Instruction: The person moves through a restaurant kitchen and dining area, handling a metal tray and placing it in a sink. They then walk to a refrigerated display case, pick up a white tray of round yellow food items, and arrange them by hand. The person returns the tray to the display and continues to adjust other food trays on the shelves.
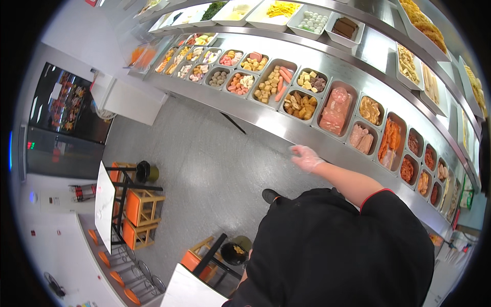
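Note:
My right hand (306, 158), in a clear plastic glove, hangs beside the front edge of the steel counter (264, 124). Its fingers are loosely curled and somewhat apart, with nothing visible in them. Nearest it on the counter are a steel pan of sliced luncheon meat (334, 115) and a smaller pan of pale pink sticks (361, 139). Fried pieces fill another pan (300, 104), next to a long pan of tofu cubes and sausages (274, 82). My left hand is out of view; only a sliver of that arm shows beside my black shirt.
White trays of quail eggs (312, 22) and brown blocks (345, 32) stand on the shelf above. Behind the grey floor (199, 161) are a white table (104, 207), orange stools (134, 209) and a black-lined bin (234, 251). A white cabinet (132, 100) stands by the glass door.

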Available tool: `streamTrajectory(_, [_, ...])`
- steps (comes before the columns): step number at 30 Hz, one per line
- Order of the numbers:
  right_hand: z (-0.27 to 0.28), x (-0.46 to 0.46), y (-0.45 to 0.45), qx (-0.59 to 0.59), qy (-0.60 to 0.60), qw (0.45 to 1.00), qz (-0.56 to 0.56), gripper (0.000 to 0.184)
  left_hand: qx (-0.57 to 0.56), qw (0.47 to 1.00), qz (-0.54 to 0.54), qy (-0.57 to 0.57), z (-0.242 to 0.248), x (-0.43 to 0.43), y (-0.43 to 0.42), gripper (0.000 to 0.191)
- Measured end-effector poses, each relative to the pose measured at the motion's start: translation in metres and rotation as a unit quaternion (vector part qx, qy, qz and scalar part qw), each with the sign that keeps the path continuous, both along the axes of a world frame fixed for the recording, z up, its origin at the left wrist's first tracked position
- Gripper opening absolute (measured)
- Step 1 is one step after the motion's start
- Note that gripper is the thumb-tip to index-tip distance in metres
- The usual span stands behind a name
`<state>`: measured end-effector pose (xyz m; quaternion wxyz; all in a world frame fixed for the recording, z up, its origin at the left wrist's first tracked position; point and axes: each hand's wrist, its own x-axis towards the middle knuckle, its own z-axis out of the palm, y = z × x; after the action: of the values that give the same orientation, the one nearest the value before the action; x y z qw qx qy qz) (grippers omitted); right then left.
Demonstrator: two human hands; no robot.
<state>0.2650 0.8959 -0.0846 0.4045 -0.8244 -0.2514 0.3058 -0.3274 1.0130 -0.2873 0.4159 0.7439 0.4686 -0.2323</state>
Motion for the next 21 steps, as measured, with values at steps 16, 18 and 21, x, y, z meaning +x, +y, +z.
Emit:
streamTrajectory(16, [-0.018, 0.181, 0.167, -0.17, -0.114, 0.924, -0.323, 0.05, 0.098, 0.995, -0.021, -0.012, 0.098, 0.237, 0.425, 0.031])
streamTrajectory(18, [-0.034, 0.203, 0.185, -0.219, -0.143, 0.906, -0.333, 0.046, 0.09, 0.994, -0.059, 0.004, 0.095, 0.259, 0.445, 0.032])
streamTrajectory(21, [-0.061, 0.222, 0.199, -0.239, -0.133, 0.879, -0.392, 0.044, 0.048, 0.98, -0.186, -0.051, 0.092, 0.297, 0.491, 0.033])
